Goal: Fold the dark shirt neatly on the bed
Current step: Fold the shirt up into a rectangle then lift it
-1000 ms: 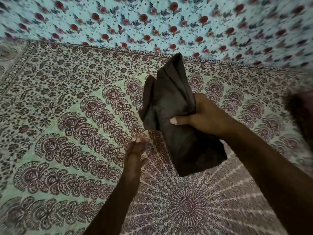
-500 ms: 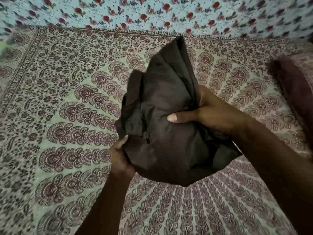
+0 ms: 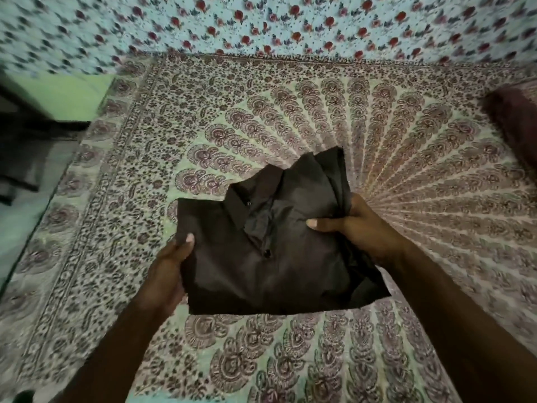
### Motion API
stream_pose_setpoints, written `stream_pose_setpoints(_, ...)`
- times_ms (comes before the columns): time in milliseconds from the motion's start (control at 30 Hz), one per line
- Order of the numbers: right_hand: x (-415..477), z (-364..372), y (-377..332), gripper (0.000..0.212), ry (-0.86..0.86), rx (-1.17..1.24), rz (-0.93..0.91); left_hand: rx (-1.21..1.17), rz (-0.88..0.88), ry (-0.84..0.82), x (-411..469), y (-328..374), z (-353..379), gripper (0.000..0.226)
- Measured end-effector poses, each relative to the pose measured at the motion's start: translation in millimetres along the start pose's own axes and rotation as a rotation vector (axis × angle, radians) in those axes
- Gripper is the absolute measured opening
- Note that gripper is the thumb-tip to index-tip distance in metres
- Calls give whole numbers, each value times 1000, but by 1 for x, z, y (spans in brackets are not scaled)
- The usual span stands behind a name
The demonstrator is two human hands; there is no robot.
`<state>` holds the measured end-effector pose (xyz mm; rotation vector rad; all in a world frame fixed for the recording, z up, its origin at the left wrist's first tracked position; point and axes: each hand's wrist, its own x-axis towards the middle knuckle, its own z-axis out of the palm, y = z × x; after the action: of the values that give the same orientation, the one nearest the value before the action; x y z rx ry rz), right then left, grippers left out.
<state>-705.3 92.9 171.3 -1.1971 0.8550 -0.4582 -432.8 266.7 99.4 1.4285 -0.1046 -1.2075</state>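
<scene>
Risk: crumpled dark-brown buttoned shirt (image 3: 270, 257), gripped at 9 o'clock by left hand (image 3: 165, 271) and 3 o'clock by right hand (image 3: 360, 228), may sag and crease over paisley-printed bed (image 3: 406, 135).

The left hand (image 3: 167, 274), which was free a second ago, is now gripping the left edge of the dark shirt (image 3: 261, 271), thumb on top. The shirt, earlier hanging bunched from the right hand (image 3: 354, 228) alone, is now spreading wider between both hands, its collar and buttons facing up.
</scene>
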Motion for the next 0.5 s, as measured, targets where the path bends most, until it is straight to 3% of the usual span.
stream_pose_setpoints(200,-14,65,56,41,15,89,56,302,237,186,-23,-4,-85,15)
stream_pose_setpoints(300,-5,114,92,40,33,111,94,504,319,279,-20,-13,-137,21)
stream_pose_setpoints(500,21,199,148,42,53,170,212,718,390,349,1,-5,-232,19)
